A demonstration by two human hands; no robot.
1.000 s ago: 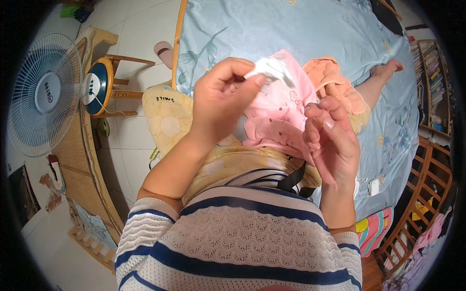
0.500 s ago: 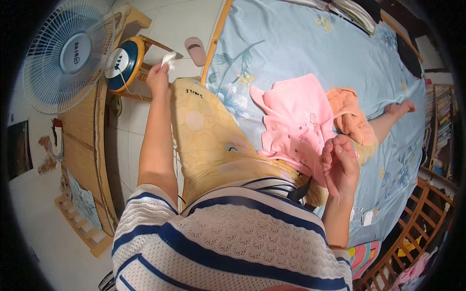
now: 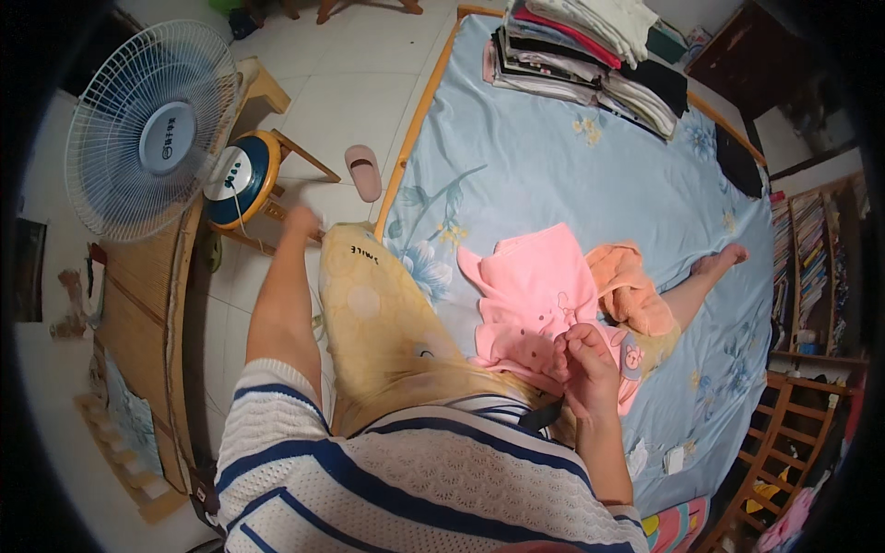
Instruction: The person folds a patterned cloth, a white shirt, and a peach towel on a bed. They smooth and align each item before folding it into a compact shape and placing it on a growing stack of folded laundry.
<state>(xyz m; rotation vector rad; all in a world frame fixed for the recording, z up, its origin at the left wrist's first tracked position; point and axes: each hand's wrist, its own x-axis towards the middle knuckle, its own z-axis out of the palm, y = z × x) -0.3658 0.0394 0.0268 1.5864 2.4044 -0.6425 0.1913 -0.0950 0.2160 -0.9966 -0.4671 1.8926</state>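
Note:
My left hand [image 3: 300, 224] reaches out beside the yellow-clad knee, low near the legs of a round stool. Its fingers are smeared and partly turned away, so whether it holds anything is unclear. Above my lap, my right hand [image 3: 590, 364] is closed, fingertips curled to the thumb; anything inside is hidden. Just behind it a pink cloth garment [image 3: 539, 286] with dots and a bear patch lies across my lap and the bed. An orange cloth [image 3: 627, 288] rests next to the pink one, by my bent leg.
A white fan [image 3: 152, 129] stands at left, its blue-green base [image 3: 253, 180] on the wooden stool. A pink slipper [image 3: 363, 172] lies on the tiled floor. Folded clothes [image 3: 572, 55] are stacked at the far end of the blue bed [image 3: 553, 175]. A small white box [image 3: 675, 460] sits at right.
The view has tilted up, bringing the clothes stack into sight. A white, blurred thing in my left hand no longer shows, and that hand is lower beside the knee. My right hand stays curled.

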